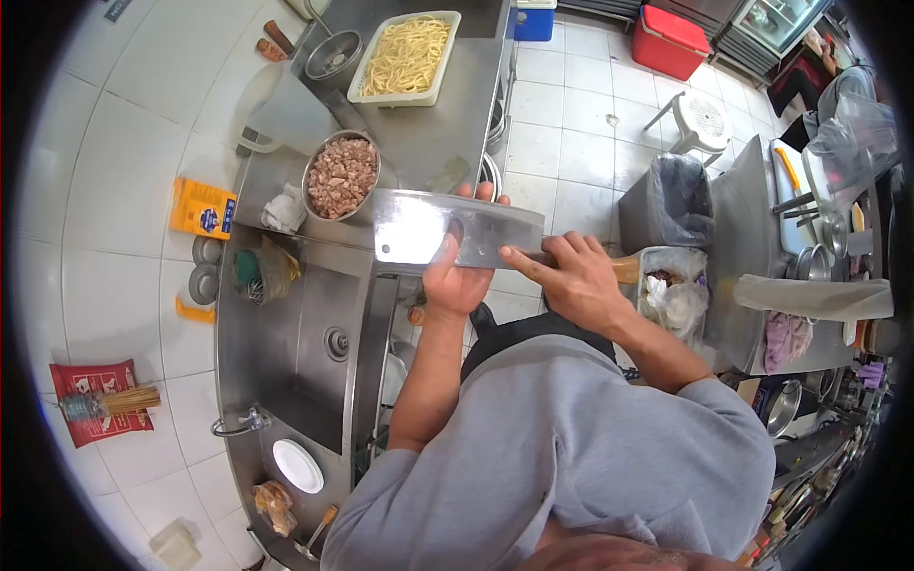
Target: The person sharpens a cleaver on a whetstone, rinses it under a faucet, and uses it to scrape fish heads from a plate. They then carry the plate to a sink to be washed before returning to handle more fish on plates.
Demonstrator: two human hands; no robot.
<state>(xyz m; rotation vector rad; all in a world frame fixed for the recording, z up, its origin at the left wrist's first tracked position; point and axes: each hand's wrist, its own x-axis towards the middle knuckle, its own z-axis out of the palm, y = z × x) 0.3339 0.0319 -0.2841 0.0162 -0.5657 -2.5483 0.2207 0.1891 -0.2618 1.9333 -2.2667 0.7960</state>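
Observation:
A wide cleaver (pixel 409 224) with a shiny steel blade is held level in front of my body. A round hole shows near one corner of the blade. My left hand (pixel 459 271) supports the blade, its thumb on the upper face and its fingers behind, their tips showing past the far edge. Wrapped round the handle is my right hand (pixel 576 276), with the index finger stretched onto the blade. The wooden end of the handle (pixel 625 269) sticks out to the right. Beyond the blade, on the steel counter (pixel 409 138), stands a metal bowl of chopped meat (pixel 341 178).
A white tray of noodles (pixel 405 59) and a translucent jug (pixel 290 109) stand on the counter. The steel sink (pixel 319 381) lies left. Behind are a grey bin (pixel 666 202), a white stool (pixel 702 119) and a red cooler (pixel 669 43). Another person (pixel 809 76) is at upper right.

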